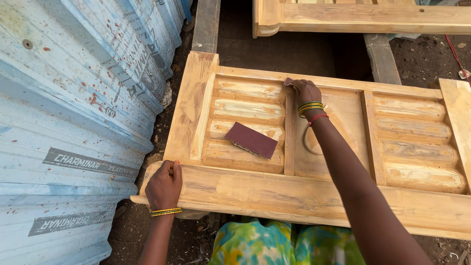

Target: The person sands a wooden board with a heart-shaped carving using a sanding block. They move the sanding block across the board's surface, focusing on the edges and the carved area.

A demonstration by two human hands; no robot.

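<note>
The left hand (164, 185) clamps the near edge of the wooden panel (314, 196), steadying it. Well beyond that grip, the right hand (305, 92) pinches a small sandpaper scrap (288, 82) against the far rail; sanding looks underway. A larger sandpaper sheet (251, 140) lies between both grips, loose on the slats.

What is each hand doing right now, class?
Left hand: closed, gripping the near edge of the wooden panel.
Right hand: closed on a small piece of sandpaper, pressed to the panel.
</note>
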